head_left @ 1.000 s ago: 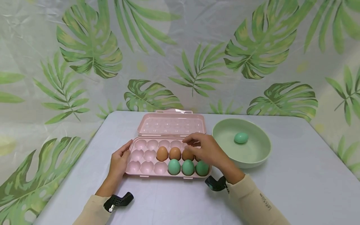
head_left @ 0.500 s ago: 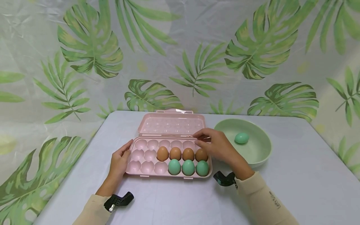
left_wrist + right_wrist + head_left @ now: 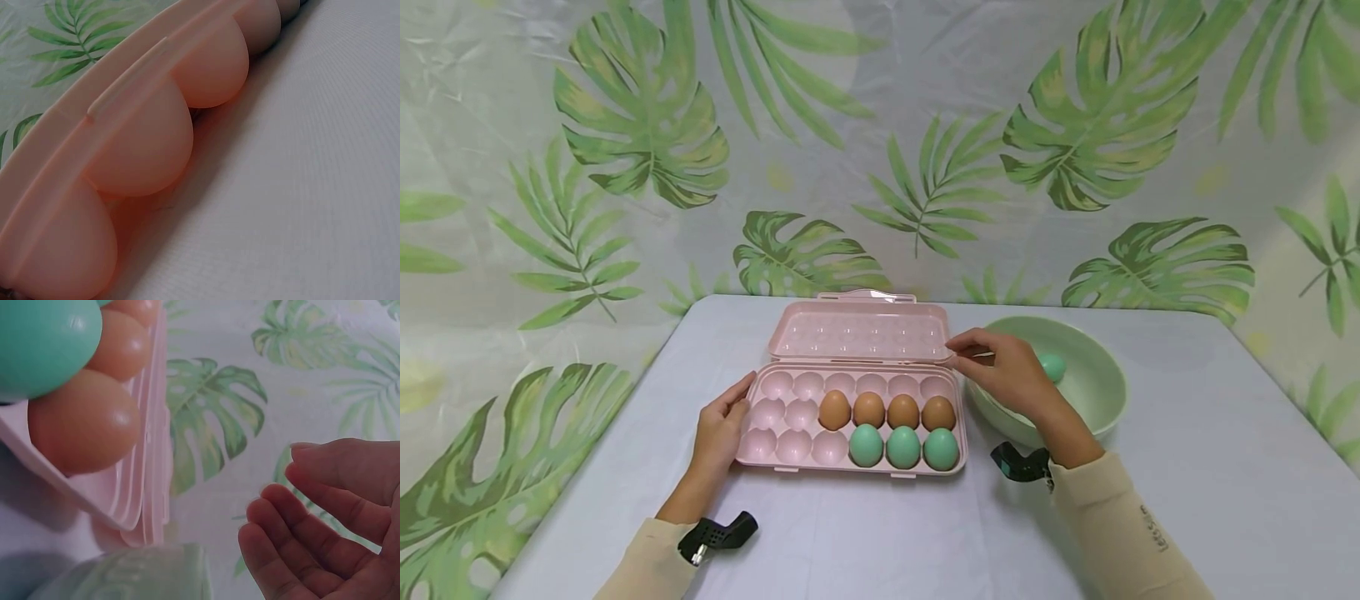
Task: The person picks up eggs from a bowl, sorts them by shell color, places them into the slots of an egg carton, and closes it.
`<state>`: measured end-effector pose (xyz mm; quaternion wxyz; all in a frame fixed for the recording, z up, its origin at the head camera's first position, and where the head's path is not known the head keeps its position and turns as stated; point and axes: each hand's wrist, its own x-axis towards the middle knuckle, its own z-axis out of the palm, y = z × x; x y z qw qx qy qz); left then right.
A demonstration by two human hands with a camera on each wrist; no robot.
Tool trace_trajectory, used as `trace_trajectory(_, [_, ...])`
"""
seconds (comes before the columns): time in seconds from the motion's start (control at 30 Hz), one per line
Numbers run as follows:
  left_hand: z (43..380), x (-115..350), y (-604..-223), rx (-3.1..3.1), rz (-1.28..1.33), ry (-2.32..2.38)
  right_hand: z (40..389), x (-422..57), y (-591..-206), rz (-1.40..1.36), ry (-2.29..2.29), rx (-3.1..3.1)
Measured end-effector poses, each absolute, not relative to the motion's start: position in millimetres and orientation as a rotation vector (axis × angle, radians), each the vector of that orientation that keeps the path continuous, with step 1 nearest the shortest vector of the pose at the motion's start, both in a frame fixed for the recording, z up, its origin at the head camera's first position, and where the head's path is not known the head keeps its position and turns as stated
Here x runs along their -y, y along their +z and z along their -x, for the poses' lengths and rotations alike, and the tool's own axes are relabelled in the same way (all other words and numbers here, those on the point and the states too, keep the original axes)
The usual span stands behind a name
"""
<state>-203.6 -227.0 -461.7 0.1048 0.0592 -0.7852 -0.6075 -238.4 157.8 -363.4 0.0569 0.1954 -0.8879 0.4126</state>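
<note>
A pink egg carton (image 3: 778, 457) lies with its lid (image 3: 857, 321) folded back away from me. Several brown eggs (image 3: 868, 410) stand in the middle row toward the right, and three green eggs (image 3: 903, 447) fill the right half of the front row. My left hand (image 3: 718, 429) grips the carton's left end; the left wrist view shows the rounded undersides of the cups (image 3: 144, 137). Between carton and bowl hovers my right hand (image 3: 1007, 371), holding nothing, its fingers (image 3: 284, 550) loosely bent and thumb apart in the right wrist view.
A light green bowl (image 3: 1101, 400) stands right of the carton with one green egg (image 3: 1052, 367) in it, partly behind my right hand. A white cloth covers the table (image 3: 865, 533). Behind hangs a leaf-patterned sheet (image 3: 925, 83).
My right hand has moved from above the carton's back row rightward to the bowl's near-left rim, uncovering the rightmost brown egg and back cups. The left hand and carton have stayed put.
</note>
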Motion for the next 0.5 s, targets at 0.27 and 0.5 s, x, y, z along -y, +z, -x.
trace_trajectory(0.27, [204.1,226.5,-462.4,2.316,-0.179,-1.781,243.0,-168.9,-365.8,-0.556,1.293,2.704])
trace_trajectory(0.5, [202.6,227.1,-460.2,2.327,-0.207,-1.787,245.2,-180.2,-368.0,-0.507,1.351,2.689])
